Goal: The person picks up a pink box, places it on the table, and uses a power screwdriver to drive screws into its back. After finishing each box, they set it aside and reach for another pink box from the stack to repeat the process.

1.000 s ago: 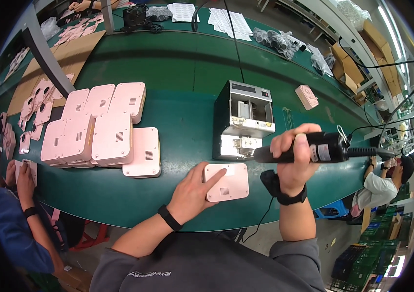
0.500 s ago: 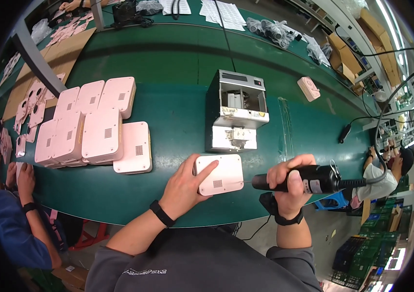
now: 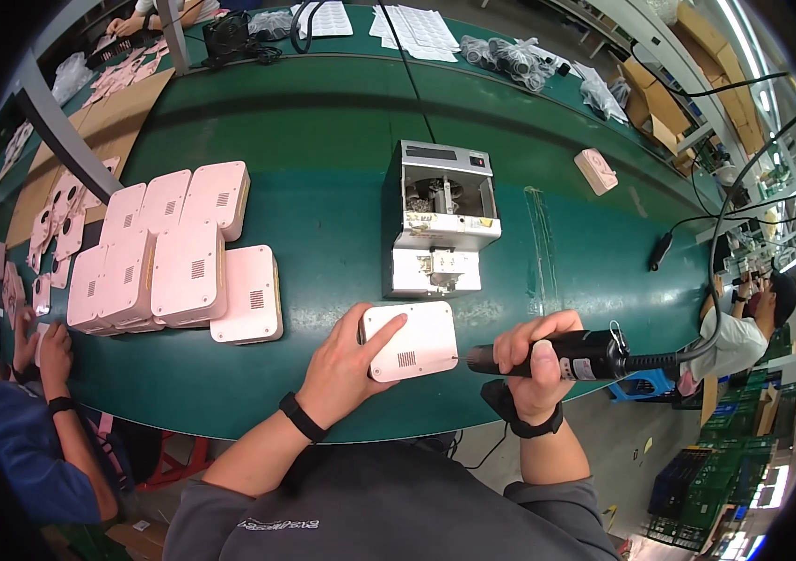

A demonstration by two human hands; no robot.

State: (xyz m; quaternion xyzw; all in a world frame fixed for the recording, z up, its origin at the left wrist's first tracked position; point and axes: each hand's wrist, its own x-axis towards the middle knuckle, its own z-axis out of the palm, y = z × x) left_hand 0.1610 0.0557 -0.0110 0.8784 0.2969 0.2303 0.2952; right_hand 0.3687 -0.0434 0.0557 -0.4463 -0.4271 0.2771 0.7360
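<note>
My left hand (image 3: 340, 363) grips a pale pink plastic housing (image 3: 424, 338) by its left end, thumb and fingers around the edge. The housing has rounded corners, a small slotted vent and screw holes at its corners. My right hand (image 3: 531, 363) is wrapped round a black electric screwdriver (image 3: 593, 355), held level with its cable running off to the right. The screwdriver's thin bit points left and meets the housing at its lower right corner. Just beyond the housing stands a grey and black screw feeder (image 3: 440, 220) with an open top compartment.
Stacked pink housings (image 3: 190, 276) stand on the green table (image 3: 323, 206) to the left. A single pink unit (image 3: 595, 172) lies at the far right, near a black cable connector (image 3: 662, 251). A co-worker (image 3: 43, 430) sits at the left; another person (image 3: 749, 327) works at the right.
The view has shifted slightly. The screwdriver stays at the housing's lower right corner, its bit now nearer or against it. Both hands keep their hold.
</note>
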